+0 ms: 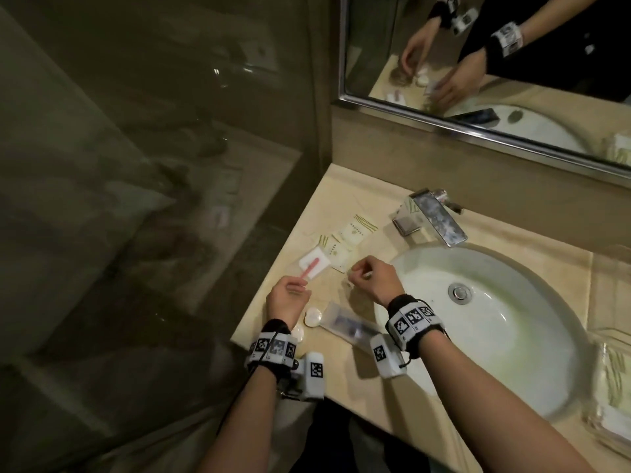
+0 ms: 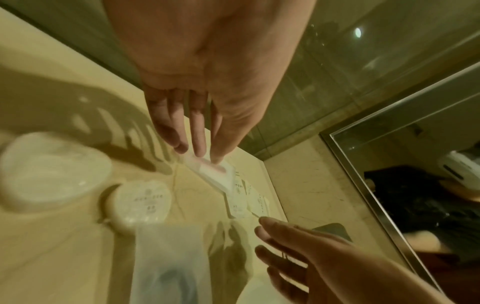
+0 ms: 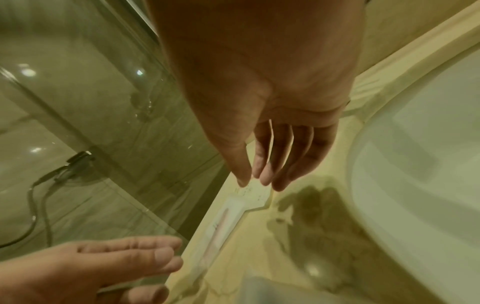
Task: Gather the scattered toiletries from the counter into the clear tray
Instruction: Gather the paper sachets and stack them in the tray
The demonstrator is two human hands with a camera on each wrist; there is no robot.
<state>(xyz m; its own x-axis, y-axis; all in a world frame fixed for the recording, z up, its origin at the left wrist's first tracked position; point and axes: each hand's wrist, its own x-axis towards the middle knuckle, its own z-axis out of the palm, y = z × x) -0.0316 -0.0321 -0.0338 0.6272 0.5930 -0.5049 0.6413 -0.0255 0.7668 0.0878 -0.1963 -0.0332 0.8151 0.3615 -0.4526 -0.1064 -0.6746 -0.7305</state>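
A white pack with a pink stick inside [image 1: 314,264] lies at the counter's left edge. My left hand [image 1: 299,285] reaches its near end with straight fingers; in the left wrist view the fingertips [image 2: 200,151] touch the pack [image 2: 217,173]. My right hand [image 1: 355,273] hangs over a small white sachet [image 3: 255,194] beside that pack, its fingers [image 3: 265,176] straight and pointing down, with the thumb tip at the sachet. Neither hand grips anything. The clear tray [image 1: 614,435] sits right of the sink with sachets in it.
More sachets [image 1: 355,230] lie behind the pack. Two round soaps [image 1: 312,317] and a clear bagged toothbrush [image 1: 348,325] lie near the front edge. A faucet [image 1: 433,216] and sink basin [image 1: 512,336] fill the right. Glass shower wall [image 1: 170,165] borders the left.
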